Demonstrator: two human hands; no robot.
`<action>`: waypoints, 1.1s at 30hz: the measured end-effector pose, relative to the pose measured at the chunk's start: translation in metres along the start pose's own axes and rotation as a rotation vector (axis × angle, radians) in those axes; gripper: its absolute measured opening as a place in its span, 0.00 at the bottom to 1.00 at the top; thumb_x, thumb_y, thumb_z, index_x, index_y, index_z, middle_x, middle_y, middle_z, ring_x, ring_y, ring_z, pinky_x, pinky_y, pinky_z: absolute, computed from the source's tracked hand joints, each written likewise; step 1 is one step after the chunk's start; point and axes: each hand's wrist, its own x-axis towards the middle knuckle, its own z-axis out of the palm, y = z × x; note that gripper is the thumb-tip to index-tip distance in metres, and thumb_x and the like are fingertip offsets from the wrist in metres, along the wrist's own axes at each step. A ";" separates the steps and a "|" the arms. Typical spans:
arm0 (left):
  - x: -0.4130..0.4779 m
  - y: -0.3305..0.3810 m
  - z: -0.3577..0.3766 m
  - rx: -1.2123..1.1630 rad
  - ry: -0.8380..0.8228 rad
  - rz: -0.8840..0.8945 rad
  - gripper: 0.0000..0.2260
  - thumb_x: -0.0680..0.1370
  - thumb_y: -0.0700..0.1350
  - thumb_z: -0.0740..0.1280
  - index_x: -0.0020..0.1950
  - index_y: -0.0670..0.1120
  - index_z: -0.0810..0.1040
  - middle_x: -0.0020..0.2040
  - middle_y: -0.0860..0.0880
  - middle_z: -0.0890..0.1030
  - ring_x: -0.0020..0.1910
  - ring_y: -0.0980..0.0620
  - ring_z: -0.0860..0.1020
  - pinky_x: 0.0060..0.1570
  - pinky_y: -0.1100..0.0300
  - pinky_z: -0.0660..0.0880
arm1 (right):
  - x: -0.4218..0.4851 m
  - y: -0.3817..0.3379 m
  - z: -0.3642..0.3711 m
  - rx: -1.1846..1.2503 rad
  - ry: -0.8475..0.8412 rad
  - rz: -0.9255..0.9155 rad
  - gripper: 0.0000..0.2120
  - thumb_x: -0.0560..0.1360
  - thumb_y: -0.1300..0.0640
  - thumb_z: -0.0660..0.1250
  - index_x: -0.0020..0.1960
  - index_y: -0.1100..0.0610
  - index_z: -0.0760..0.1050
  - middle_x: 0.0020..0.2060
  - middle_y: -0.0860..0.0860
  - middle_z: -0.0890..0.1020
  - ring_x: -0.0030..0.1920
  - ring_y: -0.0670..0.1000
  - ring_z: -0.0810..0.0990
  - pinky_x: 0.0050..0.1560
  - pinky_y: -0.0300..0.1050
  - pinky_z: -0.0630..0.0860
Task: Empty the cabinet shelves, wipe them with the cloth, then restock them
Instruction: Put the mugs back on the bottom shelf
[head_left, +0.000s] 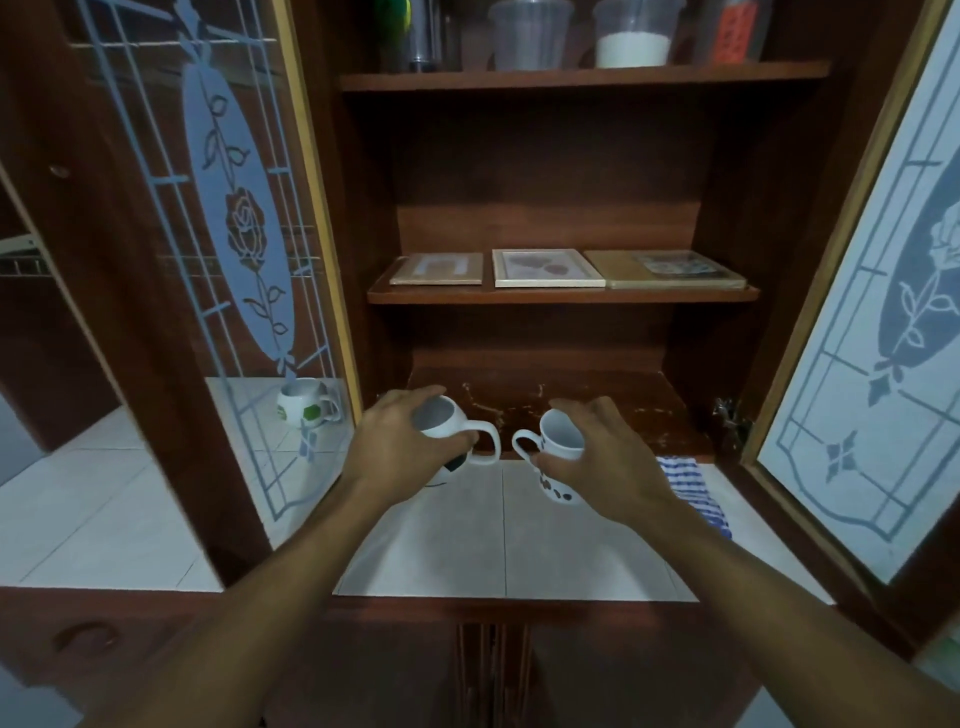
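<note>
My left hand (397, 447) grips a round white mug (451, 423) by its rim, handle pointing right. My right hand (602, 457) grips a taller white mug with dark spots (558, 441), handle pointing left. Both mugs hang just above the front edge of the bare bottom shelf (597, 410) and the tiled counter (467, 540). A blue-and-white striped cloth (693, 483) lies on the counter, partly hidden behind my right hand. The middle shelf (561, 296) holds three flat picture frames (548, 267). The top shelf (582, 78) carries plastic containers (631, 36).
Two glass doors with etched roses stand open, the left door (234, 234) and the right door (883, 332). A third white mug with green marks (304, 402) sits on the counter behind the left door's glass. A metal hinge (730, 418) juts out at the lower right.
</note>
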 end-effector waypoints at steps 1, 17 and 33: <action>0.004 0.000 0.004 -0.007 0.000 -0.009 0.31 0.66 0.59 0.77 0.67 0.52 0.76 0.65 0.51 0.76 0.61 0.53 0.74 0.57 0.61 0.70 | 0.005 0.004 0.002 0.006 -0.007 0.001 0.31 0.72 0.39 0.71 0.71 0.46 0.66 0.63 0.49 0.69 0.58 0.50 0.75 0.50 0.39 0.71; 0.075 -0.043 0.049 0.006 0.013 -0.013 0.32 0.66 0.59 0.78 0.67 0.51 0.77 0.63 0.49 0.77 0.58 0.52 0.76 0.55 0.60 0.73 | 0.083 0.031 0.032 0.018 -0.008 -0.006 0.32 0.72 0.39 0.70 0.72 0.46 0.67 0.63 0.50 0.70 0.60 0.51 0.75 0.51 0.40 0.70; 0.144 -0.079 0.104 -0.018 0.011 -0.064 0.32 0.67 0.57 0.78 0.69 0.49 0.75 0.65 0.47 0.76 0.59 0.49 0.76 0.54 0.59 0.74 | 0.155 0.066 0.073 0.108 -0.056 0.058 0.32 0.73 0.41 0.71 0.74 0.47 0.65 0.66 0.51 0.68 0.62 0.54 0.74 0.57 0.46 0.75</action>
